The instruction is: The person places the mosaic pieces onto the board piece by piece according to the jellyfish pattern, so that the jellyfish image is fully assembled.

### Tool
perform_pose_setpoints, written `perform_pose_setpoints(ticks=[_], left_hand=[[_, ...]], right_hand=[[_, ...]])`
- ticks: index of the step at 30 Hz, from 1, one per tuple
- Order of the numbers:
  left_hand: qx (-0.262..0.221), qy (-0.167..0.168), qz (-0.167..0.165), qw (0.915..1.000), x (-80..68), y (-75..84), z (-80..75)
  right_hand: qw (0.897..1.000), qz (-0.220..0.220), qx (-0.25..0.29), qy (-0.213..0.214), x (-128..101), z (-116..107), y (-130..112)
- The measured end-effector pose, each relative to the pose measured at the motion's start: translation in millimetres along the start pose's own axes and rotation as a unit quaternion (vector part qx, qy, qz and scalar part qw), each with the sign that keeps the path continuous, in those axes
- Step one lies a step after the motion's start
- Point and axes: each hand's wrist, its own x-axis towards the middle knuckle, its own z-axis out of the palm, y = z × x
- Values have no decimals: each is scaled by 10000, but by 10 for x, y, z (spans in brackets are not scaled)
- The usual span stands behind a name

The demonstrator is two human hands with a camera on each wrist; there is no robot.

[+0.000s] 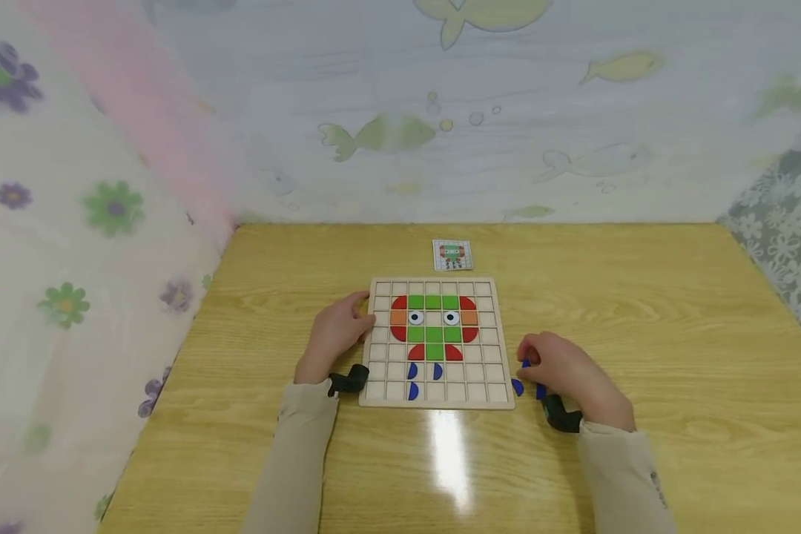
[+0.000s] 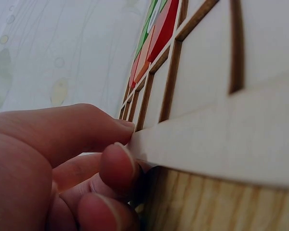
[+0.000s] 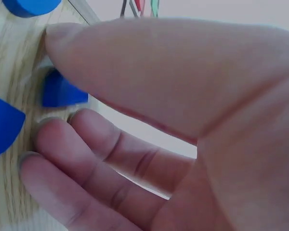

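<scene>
A square wooden grid board (image 1: 380, 378) lies on the table with green, red and orange tiles, two eye tiles and three blue half-circle pieces (image 1: 412, 391) in its cells. My left hand (image 1: 334, 334) holds the board's left edge; in the left wrist view the thumb (image 2: 96, 127) touches the rim and the curled fingers sit at its side. Right of the board, my right hand (image 1: 564, 367) is low over loose blue pieces (image 1: 518, 387). In the right wrist view one blue piece (image 3: 60, 91) lies between the spread thumb and fingers, apparently on the table.
A small picture card (image 1: 452, 255) with a similar coloured pattern lies behind the board. The wooden table (image 1: 674, 311) meets a fish-patterned wall covering (image 1: 507, 170) at the back and a flowered one (image 1: 67, 304) on the left.
</scene>
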Motion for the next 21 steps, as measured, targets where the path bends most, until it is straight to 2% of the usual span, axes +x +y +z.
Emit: perform_pose_setpoints(ticks=[8,13,21], left_hand=[[69,48,143,9999,-8,5,4],[-10,-43,81,10000,-20,15,-3],[17,6,108,9999,-28,10,-16]], right_hand=[[9997,223,-49,129,-16,-2,-18],[9991,420,-19,85,-17,-13,-53],[9987,401,-133,268,9,13,-50]])
